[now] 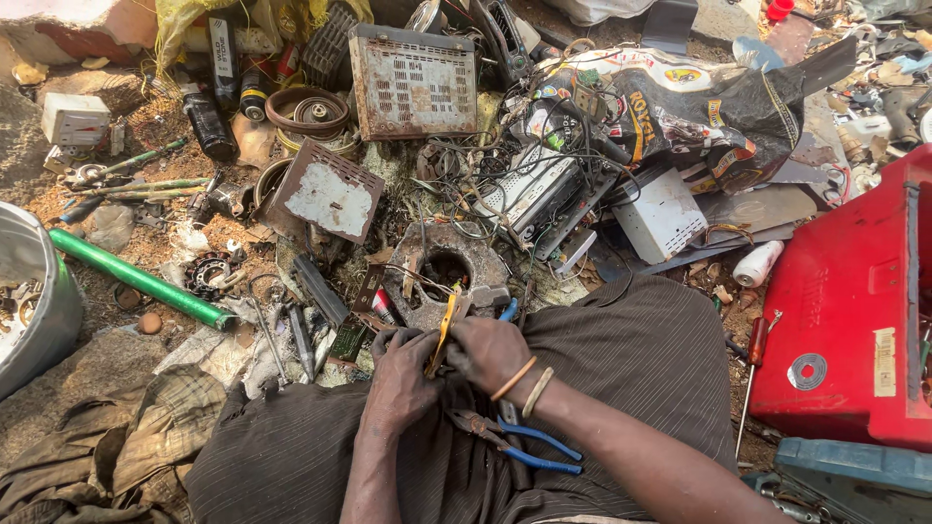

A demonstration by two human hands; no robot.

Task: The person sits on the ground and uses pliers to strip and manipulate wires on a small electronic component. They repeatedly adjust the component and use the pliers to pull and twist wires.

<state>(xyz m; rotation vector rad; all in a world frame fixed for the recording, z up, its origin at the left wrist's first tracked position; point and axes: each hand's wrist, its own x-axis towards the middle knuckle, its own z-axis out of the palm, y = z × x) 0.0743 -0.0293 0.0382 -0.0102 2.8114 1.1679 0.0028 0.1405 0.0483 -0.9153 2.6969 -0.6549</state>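
Right, we start with the biggest thing in view, the bare dirt ground (116,359), strewn edge to edge with scrap; this is an outdoor yard, no table anywhere. At the right edge stands a red metal box (854,311), and at the left a grey metal tub (34,291) with small parts inside. Further up lie a rusty perforated panel (413,82), a printed black sack (699,107) and a tangle of wires over a pale electronics chassis (529,189). A green pipe (136,279) slants across the dirt at the left.

Closer in, we see both hands meeting over the lap, above dark striped trousers. The left hand (400,383) is curled shut around a small part we cannot make out. The right hand (490,351) is closed on a yellow-handled tool (445,335), its tip pointing down into that part. Blue-handled pliers (515,442) rest loose on the lap just below the wrists, and a red-handled screwdriver (755,354) lies beside the box.

We judge the prying is under way; it calls for a firm left grip and careful leverage from the right.
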